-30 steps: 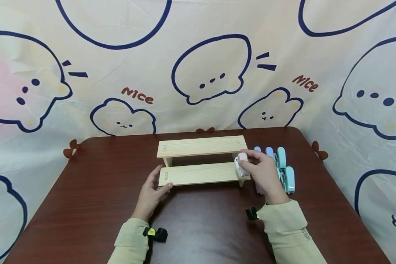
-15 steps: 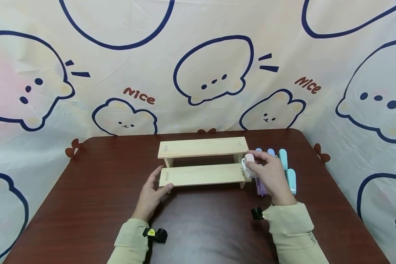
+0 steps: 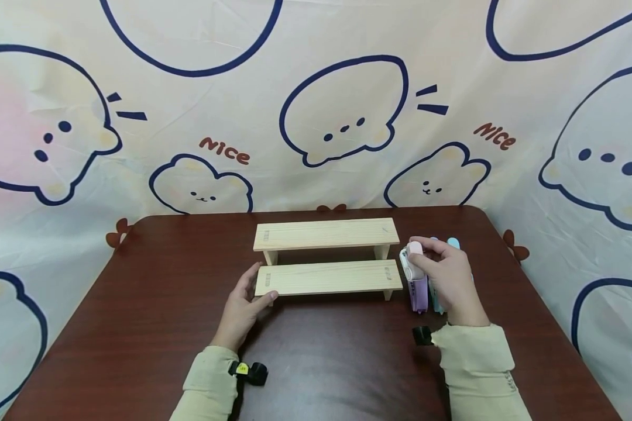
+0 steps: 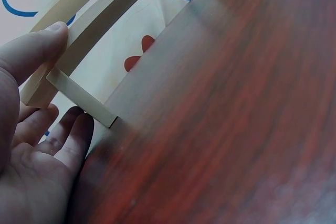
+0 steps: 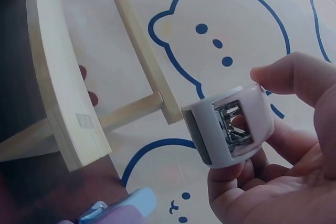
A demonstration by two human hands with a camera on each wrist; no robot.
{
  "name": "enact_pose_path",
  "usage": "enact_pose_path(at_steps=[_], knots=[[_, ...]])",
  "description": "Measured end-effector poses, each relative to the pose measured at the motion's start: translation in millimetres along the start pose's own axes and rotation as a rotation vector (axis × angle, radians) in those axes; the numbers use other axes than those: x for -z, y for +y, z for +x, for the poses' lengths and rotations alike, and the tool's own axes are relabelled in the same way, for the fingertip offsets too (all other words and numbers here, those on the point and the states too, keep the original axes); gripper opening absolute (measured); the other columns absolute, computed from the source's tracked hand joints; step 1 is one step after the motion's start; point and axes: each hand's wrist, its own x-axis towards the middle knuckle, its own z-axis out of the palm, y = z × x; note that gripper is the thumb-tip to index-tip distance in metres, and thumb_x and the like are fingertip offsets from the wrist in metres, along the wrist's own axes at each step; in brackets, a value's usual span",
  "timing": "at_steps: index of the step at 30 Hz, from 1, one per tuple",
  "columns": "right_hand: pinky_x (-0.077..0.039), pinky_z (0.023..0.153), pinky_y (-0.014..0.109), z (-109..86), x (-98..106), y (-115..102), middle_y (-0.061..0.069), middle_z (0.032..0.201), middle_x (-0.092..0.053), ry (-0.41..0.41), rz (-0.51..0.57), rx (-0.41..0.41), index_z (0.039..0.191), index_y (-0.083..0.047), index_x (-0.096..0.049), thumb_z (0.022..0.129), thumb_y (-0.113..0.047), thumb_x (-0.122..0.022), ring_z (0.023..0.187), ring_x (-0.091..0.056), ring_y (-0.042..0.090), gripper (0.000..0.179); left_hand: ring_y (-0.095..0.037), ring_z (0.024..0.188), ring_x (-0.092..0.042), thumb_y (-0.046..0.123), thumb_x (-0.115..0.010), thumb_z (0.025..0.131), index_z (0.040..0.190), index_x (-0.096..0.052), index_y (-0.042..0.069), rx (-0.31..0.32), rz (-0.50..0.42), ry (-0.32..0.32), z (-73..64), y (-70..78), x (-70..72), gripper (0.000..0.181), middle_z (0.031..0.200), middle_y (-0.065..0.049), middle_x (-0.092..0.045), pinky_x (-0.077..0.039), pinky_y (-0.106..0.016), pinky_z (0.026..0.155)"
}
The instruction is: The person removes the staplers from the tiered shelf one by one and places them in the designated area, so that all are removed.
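In the head view, a two-step pale wooden rack (image 3: 329,278) stands on the table. My left hand (image 3: 242,313) grips the left end of its lower step. Seen from the left wrist, the thumb (image 4: 39,48) lies over the step (image 4: 100,24) and the fingers are beneath it. Right of the rack, my right hand (image 3: 450,280) holds a small white and pink stapler (image 3: 414,263) between thumb and fingers. The right wrist view shows the stapler (image 5: 205,129) raised, its metal insides visible from the side. Just below it lies a purple stapler (image 3: 418,295).
Beside the purple stapler are teal staplers (image 3: 454,243) and a blue one, mostly hidden behind my right hand. The dark brown table (image 3: 153,304) meets a cartoon-printed cloth (image 3: 342,187) at the back and sides.
My right hand has moved right with the white and pink stapler, from above the lower step's right end to over the other staplers. My left hand keeps its grip on the rack.
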Motion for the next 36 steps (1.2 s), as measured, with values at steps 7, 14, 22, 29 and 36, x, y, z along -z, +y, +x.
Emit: enact_pose_path(at_steps=[7, 14, 22, 29, 36], knots=[[-0.054, 0.073, 0.018, 0.9, 10, -1, 0.014, 0.118, -0.059, 0.038, -0.016, -0.002, 0.132, 0.001, -0.064, 0.094, -0.011, -0.068, 0.097, -0.054, 0.017, 0.041, -0.027, 0.117, -0.054, 0.003, -0.079, 0.086, 0.156, -0.035, 0.019, -0.003, -0.006, -0.003, 0.7, -0.2, 0.5, 0.085, 0.149, -0.012, -0.045, -0.057, -0.026, 0.077], [-0.054, 0.076, 0.018, 1.5, 24, 1, 0.012, 0.129, -0.058, 0.087, -0.015, -0.052, 0.135, -0.004, -0.063, 0.096, -0.024, -0.070, 0.103, -0.055, 0.019, 0.045, -0.026, 0.116, -0.055, 0.002, -0.078, 0.086, 0.156, -0.034, 0.019, -0.007, -0.011, -0.002, 0.4, -0.2, 0.2, 0.085, 0.149, -0.013, -0.045, -0.057, -0.026, 0.076], [-0.054, 0.076, 0.018, 3.5, 36, 6, 0.008, 0.126, -0.057, 0.112, -0.004, -0.065, 0.137, -0.004, -0.061, 0.097, -0.024, -0.068, 0.103, -0.054, 0.016, 0.045, -0.026, 0.120, -0.053, 0.002, -0.078, 0.086, 0.156, -0.035, 0.018, -0.011, -0.010, 0.001, 0.6, -0.7, 0.3, 0.084, 0.148, -0.013, -0.046, -0.056, -0.025, 0.078], [-0.053, 0.076, 0.015, 6.4, 51, 15, 0.006, 0.129, -0.056, 0.139, -0.048, -0.090, 0.140, -0.011, -0.060, 0.096, -0.031, -0.069, 0.104, -0.052, 0.017, 0.049, -0.027, 0.122, -0.051, 0.003, -0.079, 0.086, 0.156, -0.035, 0.018, -0.012, 0.000, 0.002, 1.6, -1.7, 0.5, 0.084, 0.149, -0.013, -0.045, -0.055, -0.024, 0.079], [-0.053, 0.075, 0.015, 8.2, 66, 17, 0.002, 0.124, -0.055, 0.180, -0.047, -0.137, 0.141, -0.011, -0.059, 0.095, -0.034, -0.070, 0.103, -0.051, 0.017, 0.052, -0.026, 0.124, -0.050, 0.004, -0.079, 0.086, 0.156, -0.035, 0.019, -0.010, -0.002, 0.000, 2.5, -3.0, 0.5, 0.084, 0.150, -0.012, -0.044, -0.055, -0.023, 0.079]])
